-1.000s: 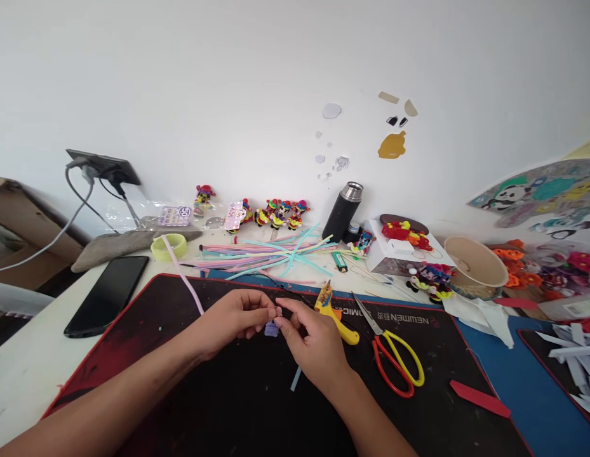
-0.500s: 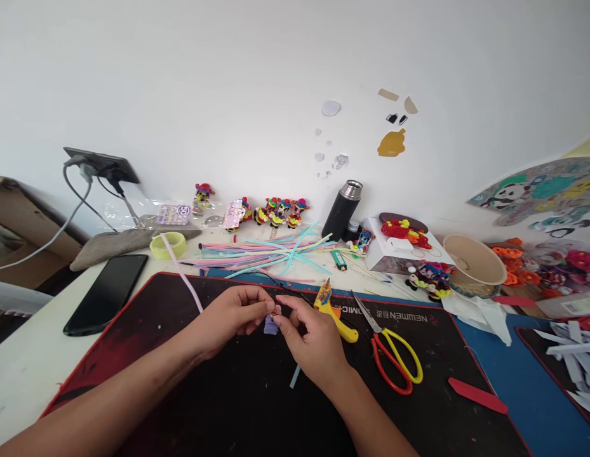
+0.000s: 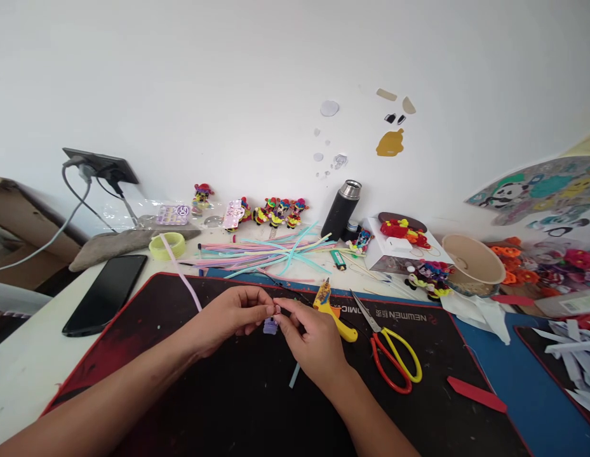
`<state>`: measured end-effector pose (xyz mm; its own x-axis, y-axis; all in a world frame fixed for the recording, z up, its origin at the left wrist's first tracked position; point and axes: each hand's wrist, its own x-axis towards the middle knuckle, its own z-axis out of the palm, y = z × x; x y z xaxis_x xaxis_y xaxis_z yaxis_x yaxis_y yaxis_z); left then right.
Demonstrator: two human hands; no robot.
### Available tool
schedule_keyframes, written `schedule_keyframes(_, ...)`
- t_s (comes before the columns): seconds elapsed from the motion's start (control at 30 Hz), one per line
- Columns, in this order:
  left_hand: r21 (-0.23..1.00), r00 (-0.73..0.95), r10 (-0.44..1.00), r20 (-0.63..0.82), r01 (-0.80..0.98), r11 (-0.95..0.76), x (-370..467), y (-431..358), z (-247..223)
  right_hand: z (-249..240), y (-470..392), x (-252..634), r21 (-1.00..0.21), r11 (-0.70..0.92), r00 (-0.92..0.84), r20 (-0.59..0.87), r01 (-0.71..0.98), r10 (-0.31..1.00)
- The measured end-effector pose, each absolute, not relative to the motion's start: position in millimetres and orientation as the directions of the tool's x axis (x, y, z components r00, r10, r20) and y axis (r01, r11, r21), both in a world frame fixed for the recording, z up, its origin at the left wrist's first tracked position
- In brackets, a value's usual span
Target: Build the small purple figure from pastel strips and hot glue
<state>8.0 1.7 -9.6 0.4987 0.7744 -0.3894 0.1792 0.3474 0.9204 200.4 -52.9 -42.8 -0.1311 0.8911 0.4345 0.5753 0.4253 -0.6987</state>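
Observation:
My left hand (image 3: 242, 317) and my right hand (image 3: 311, 336) meet over the dark mat. Both are closed, fingertips pinching a small purple fuzzy pipe cleaner piece (image 3: 270, 326) with a folded, ridged shape. Its upper end is hidden between the fingers. A long pale lilac pipe cleaner (image 3: 183, 274) runs from the left down to behind my left wrist. Just right of my right hand lies a yellow glue gun (image 3: 340, 324), nozzle pointing away. From under that hand a pale stick (image 3: 295, 376) pokes out. Scissors (image 3: 387, 346) with red and yellow handles lie farther right, blades slightly apart.
Behind the mat (image 3: 218, 406) lie loose pastel pipe cleaners (image 3: 270, 254), a yellow-green roll (image 3: 167, 247) and a green lighter (image 3: 339, 259). A phone (image 3: 104, 295) lies left. A black flask (image 3: 341, 212), small dolls (image 3: 280, 212), a white box (image 3: 394, 254) and a beige bowl (image 3: 470, 263) stand along the wall.
The fingertips have closed a little tighter over the top of the purple piece, so less of it shows. The tools and other objects stay where they were.

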Motion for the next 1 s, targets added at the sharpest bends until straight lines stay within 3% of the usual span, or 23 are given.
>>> schedule_keyframes(0.63,0.911,0.502,0.763,-0.408,0.174,0.373,7.1,1.9,-10.4,-44.6,-52.5,200.5,-0.716,0.468,-0.132,0.473,0.519,0.871)
schedule_keyframes(1.0,0.955,0.466,0.834,-0.296,0.153,0.253,6.2,0.4,-7.8,-38.9,-54.1,199.8,-0.835,0.287,-0.061,0.294,0.47,0.954)
